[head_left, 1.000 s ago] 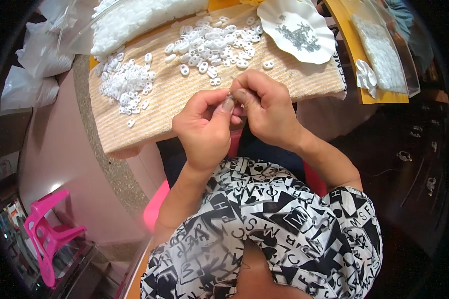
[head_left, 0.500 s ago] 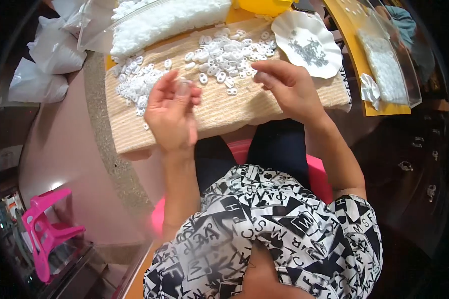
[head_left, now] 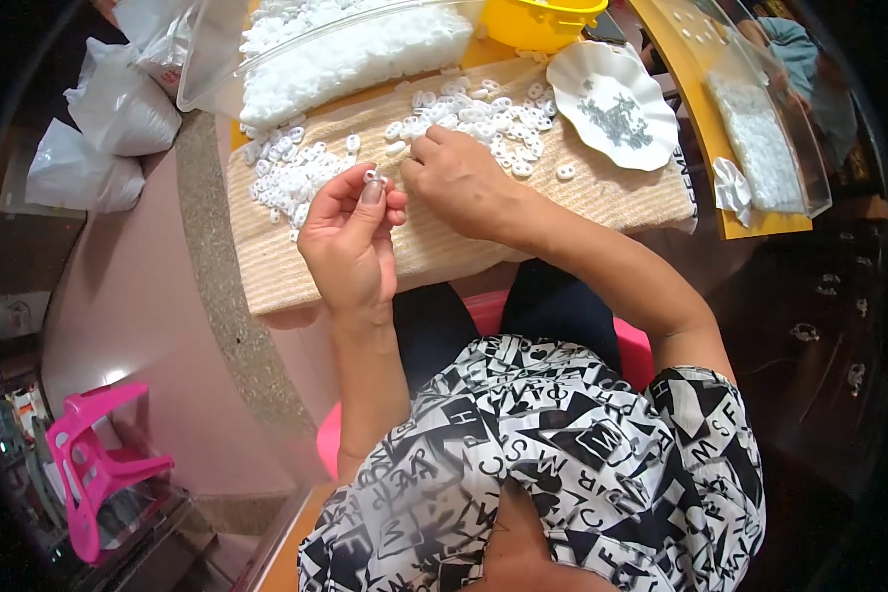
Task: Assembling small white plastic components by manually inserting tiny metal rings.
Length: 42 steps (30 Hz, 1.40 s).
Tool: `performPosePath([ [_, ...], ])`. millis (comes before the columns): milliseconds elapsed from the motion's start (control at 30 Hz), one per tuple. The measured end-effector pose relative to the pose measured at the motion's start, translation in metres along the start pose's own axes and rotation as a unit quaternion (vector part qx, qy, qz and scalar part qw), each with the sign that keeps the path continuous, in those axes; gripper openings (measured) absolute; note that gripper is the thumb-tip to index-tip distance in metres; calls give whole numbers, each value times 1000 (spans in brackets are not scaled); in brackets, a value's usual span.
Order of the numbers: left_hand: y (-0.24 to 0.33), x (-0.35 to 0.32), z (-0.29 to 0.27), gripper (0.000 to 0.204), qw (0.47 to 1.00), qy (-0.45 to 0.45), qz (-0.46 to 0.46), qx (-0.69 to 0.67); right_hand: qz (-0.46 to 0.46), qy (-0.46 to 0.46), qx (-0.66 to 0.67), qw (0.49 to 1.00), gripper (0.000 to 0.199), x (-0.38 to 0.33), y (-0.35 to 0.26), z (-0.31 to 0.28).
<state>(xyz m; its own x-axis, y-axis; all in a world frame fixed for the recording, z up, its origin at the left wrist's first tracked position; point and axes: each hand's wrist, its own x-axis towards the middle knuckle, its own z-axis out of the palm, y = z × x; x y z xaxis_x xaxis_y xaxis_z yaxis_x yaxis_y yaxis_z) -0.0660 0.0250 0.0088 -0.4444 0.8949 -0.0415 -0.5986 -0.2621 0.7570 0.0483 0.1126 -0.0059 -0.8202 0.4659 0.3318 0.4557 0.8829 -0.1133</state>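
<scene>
Small white piece (head_left: 371,176) pinched at tips of left fingers (head_left: 346,184)

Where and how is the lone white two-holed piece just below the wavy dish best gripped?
Probably by its two long edges, pinched from above: the piece lies flat on the cloth, its oval runs left to right, and no neighbour, nor the dish, overlaps it.

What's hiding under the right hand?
The right hand is over the striped cloth, close to a pile of white pieces. Cloth shows beside it, but whatever lies directly beneath is covered, so I can't tell.
</scene>
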Motion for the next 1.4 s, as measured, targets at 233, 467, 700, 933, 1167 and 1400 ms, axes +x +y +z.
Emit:
performPosePath([
  [233, -19, -11, 9, 16, 985, -90, -120, -83, 301, 41, 531, 791, 15, -36, 6, -55],
  [467, -36, -24, 21, 17, 958, -184, -186, -118, 328, 82, 717, 609, 14, -80, -2, -63],
  [700, -42, -34, 27, 17, 959, -181, -198, -85, 343, 94, 706, 613, 20, -91, -10, -67],
  [933, -50, -40, 32, 17, 955, -193, -223, -41, 356, 79, 725, 585, 22, -101, -1, -66],
  [1167, -50, -38, 31, 17, 959, -192, -199, -54, 353, 125, 737, 563, 22, -100, -5, -56],
  [1400, -50, -40, 31, 17, 962, -182, -199, -43, 338, 74, 697, 628, 15, -96, -15, -65],
])
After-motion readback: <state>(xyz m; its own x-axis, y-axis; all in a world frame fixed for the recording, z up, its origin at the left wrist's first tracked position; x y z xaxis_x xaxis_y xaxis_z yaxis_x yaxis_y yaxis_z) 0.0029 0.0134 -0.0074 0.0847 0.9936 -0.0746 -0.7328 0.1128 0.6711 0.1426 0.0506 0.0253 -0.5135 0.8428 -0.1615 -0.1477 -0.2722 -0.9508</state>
